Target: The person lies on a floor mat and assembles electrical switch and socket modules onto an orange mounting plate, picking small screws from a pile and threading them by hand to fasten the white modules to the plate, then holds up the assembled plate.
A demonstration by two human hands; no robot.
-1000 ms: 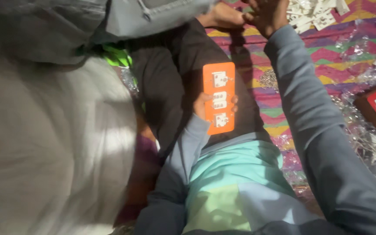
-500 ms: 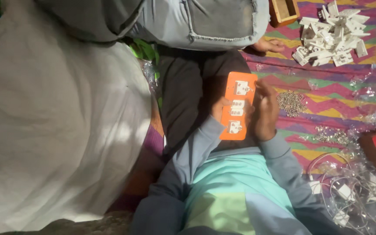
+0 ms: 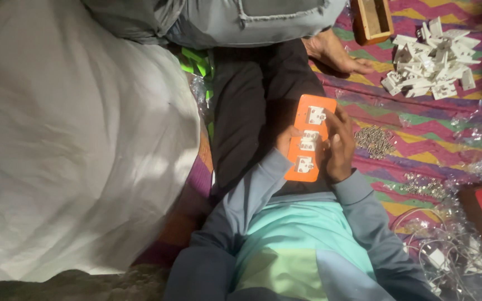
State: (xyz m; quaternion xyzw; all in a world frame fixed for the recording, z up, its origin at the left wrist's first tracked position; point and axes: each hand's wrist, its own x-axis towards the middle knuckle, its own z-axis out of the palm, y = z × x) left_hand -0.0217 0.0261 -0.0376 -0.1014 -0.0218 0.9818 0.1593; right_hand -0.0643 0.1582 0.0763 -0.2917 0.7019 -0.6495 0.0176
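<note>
Both hands, left hand (image 3: 285, 142) and right hand (image 3: 338, 147), clamped on orange plate (image 3: 308, 139); screw pile (image 3: 376, 141) at 3 o'clock.

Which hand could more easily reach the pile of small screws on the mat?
Probably the right hand: it lies on the orange plate's side nearest the screws, while the left hand grips the far edge.

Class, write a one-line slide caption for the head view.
Both hands, left hand and right hand, hold an orange rectangular plastic plate with three white sockets over the lap.
</note>
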